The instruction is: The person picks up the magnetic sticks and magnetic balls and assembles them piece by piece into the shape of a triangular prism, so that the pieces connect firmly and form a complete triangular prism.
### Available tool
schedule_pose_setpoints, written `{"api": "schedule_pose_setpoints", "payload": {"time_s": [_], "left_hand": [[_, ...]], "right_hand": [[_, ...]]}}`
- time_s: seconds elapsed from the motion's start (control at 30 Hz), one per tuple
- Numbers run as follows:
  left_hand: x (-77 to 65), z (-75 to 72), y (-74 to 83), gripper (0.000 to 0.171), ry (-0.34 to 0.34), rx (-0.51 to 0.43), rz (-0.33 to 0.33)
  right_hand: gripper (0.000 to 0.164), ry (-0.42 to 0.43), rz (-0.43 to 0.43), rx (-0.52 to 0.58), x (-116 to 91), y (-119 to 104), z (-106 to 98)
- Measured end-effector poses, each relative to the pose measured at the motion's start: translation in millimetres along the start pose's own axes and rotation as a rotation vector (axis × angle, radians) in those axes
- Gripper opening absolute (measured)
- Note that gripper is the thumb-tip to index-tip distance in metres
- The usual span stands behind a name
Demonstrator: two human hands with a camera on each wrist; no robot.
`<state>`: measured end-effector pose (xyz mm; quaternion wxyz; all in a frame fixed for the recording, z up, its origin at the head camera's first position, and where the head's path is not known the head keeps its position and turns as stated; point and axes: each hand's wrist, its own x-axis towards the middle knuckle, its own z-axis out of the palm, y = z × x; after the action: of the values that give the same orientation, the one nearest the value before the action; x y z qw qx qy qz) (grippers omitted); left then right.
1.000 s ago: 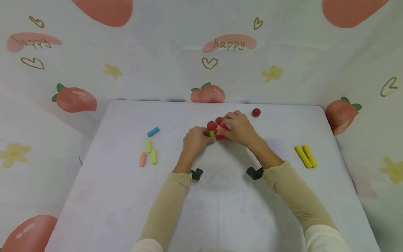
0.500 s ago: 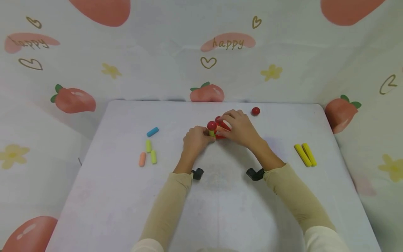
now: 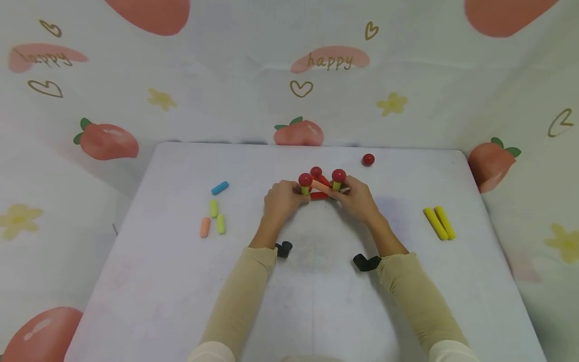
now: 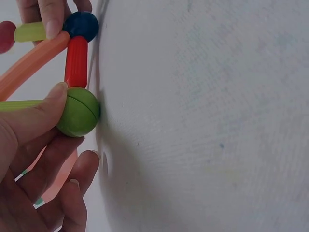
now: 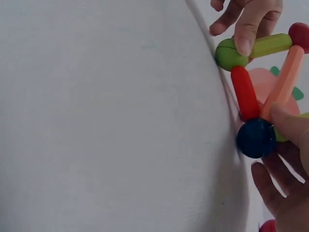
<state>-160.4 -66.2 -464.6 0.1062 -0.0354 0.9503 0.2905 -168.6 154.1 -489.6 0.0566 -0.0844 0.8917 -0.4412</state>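
Observation:
Both hands hold a toy frame of balls and magnetic-type sticks at the table's far middle. My left hand (image 3: 282, 201) pinches its green ball (image 4: 78, 112), below a yellow-green stick topped by a red ball (image 3: 305, 179). With thumb and fingers, my right hand (image 3: 359, 198) grips the corner at the dark blue ball (image 5: 256, 137), its thumb at the lower end of a slanting orange stick (image 5: 284, 77). A red stick (image 5: 245, 92) joins the green and blue balls. Another red ball (image 3: 339, 175) tops the right upright; a third red ball (image 3: 316, 172) shows behind.
A loose red ball (image 3: 368, 159) lies near the far edge. On the left are a blue stick (image 3: 219, 188), two yellow-green sticks (image 3: 220, 223) and an orange stick (image 3: 205, 227). Two longer yellow sticks (image 3: 440, 222) lie right. A patterned cloth (image 3: 217, 75) hangs behind the table (image 3: 312, 301).
My right hand has come down and nearer from the frame's top to its blue-ball corner, uncovering the right upright with its red ball. My left hand keeps its hold in place.

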Motion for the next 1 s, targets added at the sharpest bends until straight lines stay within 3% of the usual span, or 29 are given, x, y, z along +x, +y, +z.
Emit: {"api": "schedule_pose_setpoints", "payload": {"time_s": [0.13, 0.33, 0.47, 0.57, 0.77, 0.9, 1.0], "left_hand": [[-0.9, 0.5, -0.1, 0.029, 0.020, -0.007, 0.003], [-3.1, -0.7, -6.9, 0.038, 0.016, -0.035, 0.032], [-5.2, -19.1, -21.2, 0.049, -0.017, -0.118, 0.053], [-4.9, -49.8, -44.7, 0.052, -0.031, -0.200, 0.022], [-4.4, -110.4, -120.0, 0.055, 0.035, -0.220, -0.020], [-3.5, -126.6, -160.5, 0.059, 0.033, -0.178, -0.092], [-1.8, -128.1, -176.0, 0.060, 0.000, -0.160, -0.172]], "right_hand": [[0.025, 0.034, -0.014, -0.007, -3, 2, 2], [0.025, 0.013, -0.050, -0.018, -5, 5, 4], [0.025, 0.015, -0.046, -0.034, -6, 6, 4], [0.026, 0.009, -0.029, -0.039, -5, 5, 3], [0.027, 0.003, -0.015, -0.038, -5, 3, 4], [0.026, 0.003, -0.006, -0.033, -7, 4, 4], [0.026, 0.001, -0.007, -0.037, -7, 5, 4]]}}
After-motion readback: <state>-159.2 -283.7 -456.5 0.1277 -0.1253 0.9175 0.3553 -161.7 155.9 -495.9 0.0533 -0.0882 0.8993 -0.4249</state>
